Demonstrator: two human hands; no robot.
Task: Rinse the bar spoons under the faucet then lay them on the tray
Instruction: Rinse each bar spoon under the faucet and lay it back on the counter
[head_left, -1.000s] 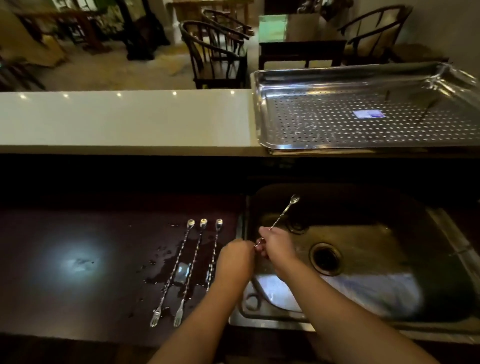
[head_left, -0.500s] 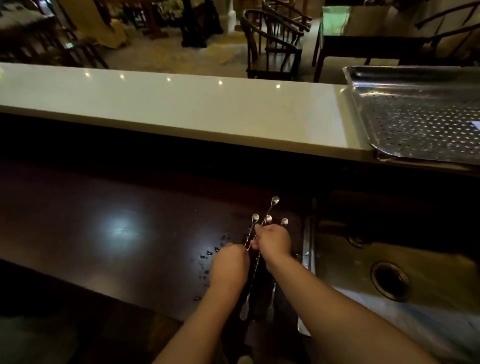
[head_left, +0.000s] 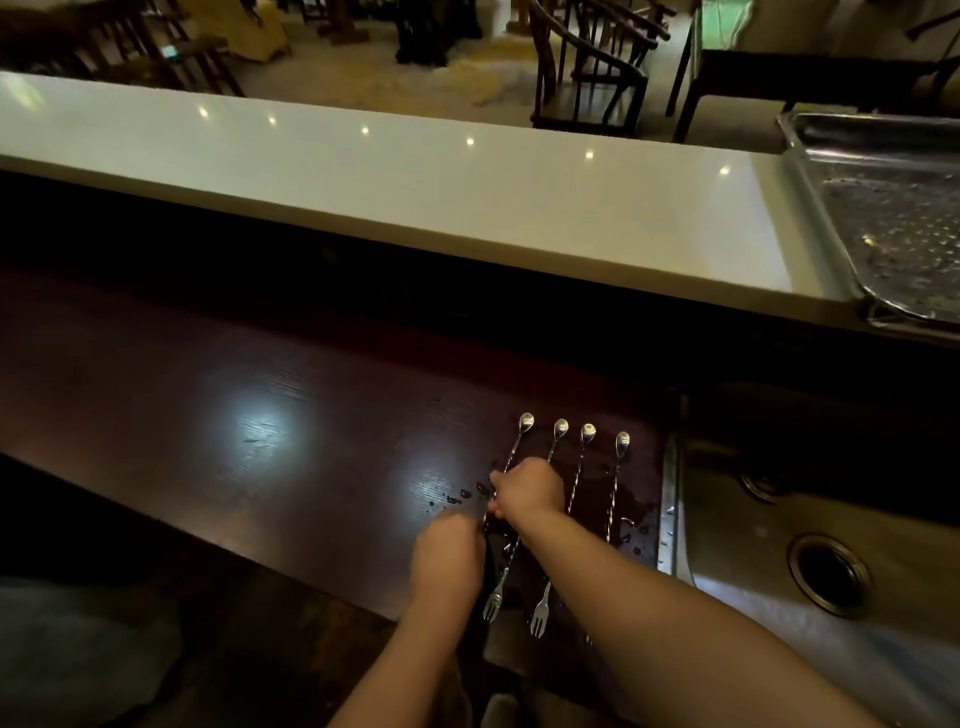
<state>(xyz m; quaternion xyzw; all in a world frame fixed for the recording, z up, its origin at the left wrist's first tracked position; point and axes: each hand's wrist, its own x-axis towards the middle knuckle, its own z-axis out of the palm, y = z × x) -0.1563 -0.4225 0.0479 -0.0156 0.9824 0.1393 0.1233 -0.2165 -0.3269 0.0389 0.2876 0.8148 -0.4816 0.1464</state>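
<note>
Four twisted-stem bar spoons lie side by side on the dark wet counter (head_left: 311, 415), just left of the sink (head_left: 753, 525). My right hand (head_left: 530, 491) pinches the stem of the leftmost bar spoon (head_left: 525, 423), which lies slightly slanted on the counter. My left hand (head_left: 449, 553) curls around the lower part of that same stem and hides its fork end. The three other spoons (head_left: 587, 434) lie untouched to the right, partly under my right forearm. The perforated metal tray (head_left: 802, 176) sits on the white bar top at the far right. No faucet shows.
The white bar top (head_left: 415, 176) runs across behind the dark counter. The sink's drain (head_left: 828, 574) is at the right. Water drops dot the counter around the spoons. Chairs and tables stand in the room beyond the bar.
Both hands carried the spoon from over the sink leftward and set it down beside the three spoons on the counter. The view swung left, so the tray is now at the edge.
</note>
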